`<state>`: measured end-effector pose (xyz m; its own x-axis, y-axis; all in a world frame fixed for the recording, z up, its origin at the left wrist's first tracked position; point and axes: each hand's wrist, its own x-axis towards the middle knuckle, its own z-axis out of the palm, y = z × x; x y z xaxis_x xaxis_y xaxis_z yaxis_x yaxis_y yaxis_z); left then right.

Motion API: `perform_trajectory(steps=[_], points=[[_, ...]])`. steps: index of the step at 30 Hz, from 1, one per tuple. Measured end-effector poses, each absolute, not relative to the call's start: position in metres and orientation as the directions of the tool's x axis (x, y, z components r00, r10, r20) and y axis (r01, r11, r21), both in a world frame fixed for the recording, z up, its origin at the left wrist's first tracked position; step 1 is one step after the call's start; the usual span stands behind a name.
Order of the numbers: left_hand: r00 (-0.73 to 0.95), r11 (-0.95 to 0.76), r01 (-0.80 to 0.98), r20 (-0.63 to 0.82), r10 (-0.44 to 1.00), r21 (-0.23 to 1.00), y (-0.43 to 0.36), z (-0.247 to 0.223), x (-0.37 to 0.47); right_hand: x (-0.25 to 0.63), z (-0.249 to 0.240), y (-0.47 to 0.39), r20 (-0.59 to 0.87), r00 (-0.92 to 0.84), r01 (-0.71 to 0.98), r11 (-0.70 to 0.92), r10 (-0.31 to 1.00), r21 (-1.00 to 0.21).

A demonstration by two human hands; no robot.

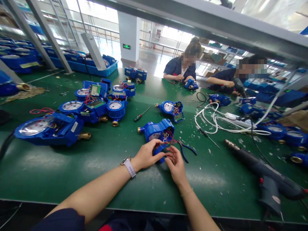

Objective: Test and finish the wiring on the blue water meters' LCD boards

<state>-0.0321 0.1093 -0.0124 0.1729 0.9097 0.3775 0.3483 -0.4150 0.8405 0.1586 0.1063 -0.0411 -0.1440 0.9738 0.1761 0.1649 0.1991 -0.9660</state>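
A blue water meter (154,131) lies in front of me with its electronics housing open and red and yellow wires (167,136) coming out. My left hand (148,155) grips a small blue meter cover (160,149) just below the housing, thumb along its near side. Bent around the right end of this cover are the fingers of my right hand (176,164); the exact contact is partly hidden. Close by on the right, blue-handled pliers (186,149) lie with their handles spread. Behind is another open water meter (168,107) showing a small display board.
Several blue meters (115,109) stand grouped to the left. A screwdriver (141,114) lies beyond my hands. On the right are a heat gun (262,173), a white power strip (237,120) and its looped cable. Two co-workers (183,65) sit across the green table (96,179).
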Motion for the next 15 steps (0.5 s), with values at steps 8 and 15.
perform_trajectory(steps=[8, 15], points=[[0.321, -0.426, 0.084, 0.38, 0.868, 0.901, 0.107, -0.01, -0.034, 0.148, -0.039, 0.107, 0.103, -0.045, 0.17, 0.11, 0.994, -0.979], [0.233, -0.33, 0.381, 0.255, 0.938, 0.864, 0.111, -0.007, -0.033, 0.163, -0.036, 0.117, 0.034, -0.031, -0.061, 0.032, 0.999, -0.998]])
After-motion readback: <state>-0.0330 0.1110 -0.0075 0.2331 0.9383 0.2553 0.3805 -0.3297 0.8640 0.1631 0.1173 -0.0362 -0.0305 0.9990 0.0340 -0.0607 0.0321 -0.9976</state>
